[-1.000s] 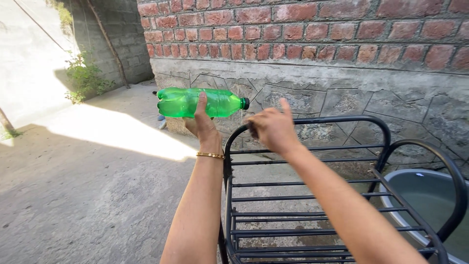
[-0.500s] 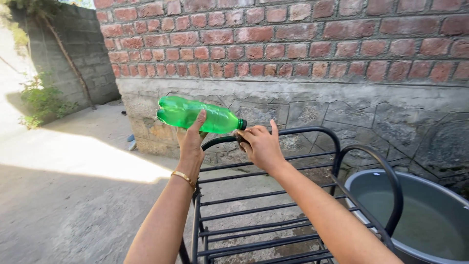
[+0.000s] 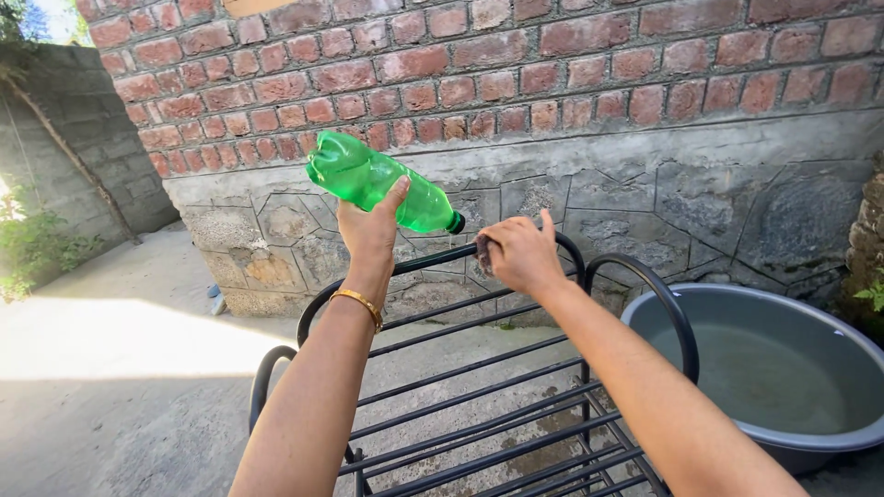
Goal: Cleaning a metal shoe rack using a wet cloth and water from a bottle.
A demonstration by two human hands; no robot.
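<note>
My left hand (image 3: 370, 230) grips a green plastic bottle (image 3: 378, 181), tilted with its open neck pointing down and right toward the top rail of a black metal rack (image 3: 433, 260). A gold bangle sits on that wrist. My right hand (image 3: 520, 253) is closed on a small dark scrubbing pad (image 3: 483, 250) pressed against the rack's curved top rail, just below the bottle's mouth. The rack's bars run below both forearms.
A grey basin (image 3: 833, 440) holding water stands on the ground at the right, beside the rack. A brick wall (image 3: 552, 64) with a stone-faced base rises behind. Concrete ground with a sunlit patch (image 3: 110, 340) and green plants (image 3: 32, 248) lie to the left.
The bottle has tipped from nearly level to neck-down over the rail. My right hand stays on the rail with the pad. The view has swung right, showing more of the basin.
</note>
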